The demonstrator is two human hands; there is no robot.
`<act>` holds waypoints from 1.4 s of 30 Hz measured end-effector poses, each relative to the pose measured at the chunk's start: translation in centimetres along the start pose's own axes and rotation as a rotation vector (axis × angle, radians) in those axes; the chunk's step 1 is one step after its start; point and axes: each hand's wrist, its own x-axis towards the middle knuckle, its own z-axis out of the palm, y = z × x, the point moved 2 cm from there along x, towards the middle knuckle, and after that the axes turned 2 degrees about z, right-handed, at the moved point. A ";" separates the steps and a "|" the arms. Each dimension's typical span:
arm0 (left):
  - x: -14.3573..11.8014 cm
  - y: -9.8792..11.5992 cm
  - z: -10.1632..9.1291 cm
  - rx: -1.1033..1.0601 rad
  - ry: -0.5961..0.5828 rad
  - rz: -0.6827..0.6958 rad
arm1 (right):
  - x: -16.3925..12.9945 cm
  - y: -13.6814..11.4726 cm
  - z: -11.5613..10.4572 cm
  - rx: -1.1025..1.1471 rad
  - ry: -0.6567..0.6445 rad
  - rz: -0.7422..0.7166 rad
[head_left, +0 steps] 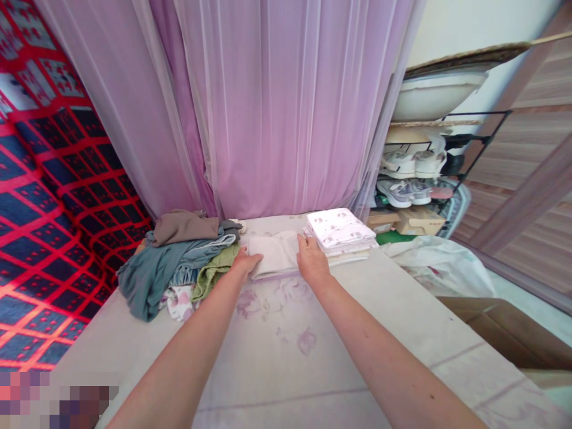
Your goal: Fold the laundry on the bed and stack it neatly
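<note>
A folded cream ribbed cloth lies flat on the bed-like surface between my two hands. At its left edge is my left hand, the thumb reaching over the top and the other fingers partly hidden. My right hand closes on the right edge, fingers bent. Just right of it stands a neat stack of folded white printed cloths. Close to my left hand lies a loose heap of clothes, with a green garment, a teal garment and a brown one on top.
A floral pale sheet covers the surface. Behind hangs a purple curtain; a red-and-black checked fabric hangs at left. To the right are a shoe rack with shoes, a white plastic bag and a cardboard box.
</note>
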 end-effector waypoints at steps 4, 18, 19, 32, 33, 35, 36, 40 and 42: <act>-0.2 1.2 -0.4 0.166 0.094 0.184 | 0.1 -1.0 -1.0 -0.045 0.147 -0.145; 0.8 0.8 4.2 0.659 -0.036 0.642 | 3.7 0.2 5.3 -0.084 -0.156 -0.388; 0.7 0.8 4.2 0.655 -0.028 0.638 | 3.9 0.2 5.3 -0.085 -0.162 -0.396; -1.7 2.6 2.5 0.658 0.022 0.561 | -13.0 2.6 3.1 0.182 0.026 -0.385; -2.3 2.6 2.2 0.676 0.045 0.574 | -14.6 3.4 3.0 0.202 0.010 -0.350; -3.8 2.4 1.9 0.714 0.068 0.619 | -16.7 4.9 2.8 0.232 0.018 -0.272; -4.6 2.5 2.0 0.727 0.064 0.655 | -17.2 5.5 2.7 0.252 0.027 -0.241; -6.7 4.2 3.8 0.684 -0.022 0.797 | -17.1 6.7 2.5 0.373 0.092 -0.168; -6.7 6.0 5.2 0.633 -0.062 0.793 | -16.7 6.9 2.6 0.449 0.130 -0.148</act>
